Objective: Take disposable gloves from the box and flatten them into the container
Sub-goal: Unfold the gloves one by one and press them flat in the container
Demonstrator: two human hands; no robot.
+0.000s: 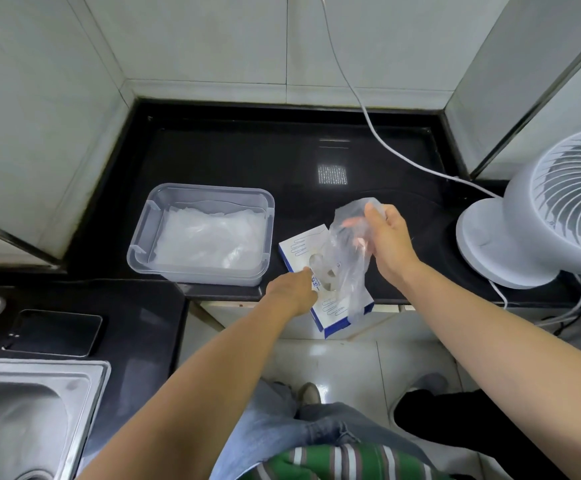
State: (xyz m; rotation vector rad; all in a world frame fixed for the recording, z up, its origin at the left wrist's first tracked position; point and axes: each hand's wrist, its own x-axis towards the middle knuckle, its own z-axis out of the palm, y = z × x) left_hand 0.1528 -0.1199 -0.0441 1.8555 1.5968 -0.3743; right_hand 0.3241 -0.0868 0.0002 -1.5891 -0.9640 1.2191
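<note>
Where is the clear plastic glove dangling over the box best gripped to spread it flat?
Probably its loose lower edge, pinched from the left. The right hand grips the top of the thin clear plastic glove, so it hangs limp above the white-and-blue cardboard box; the bottom is the free end.

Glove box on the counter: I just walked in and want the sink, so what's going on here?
A person is taking a clear glove from the box. The right hand holds the glove above it while the left hand holds the box in place. The container beside it already holds flattened gloves.
</note>
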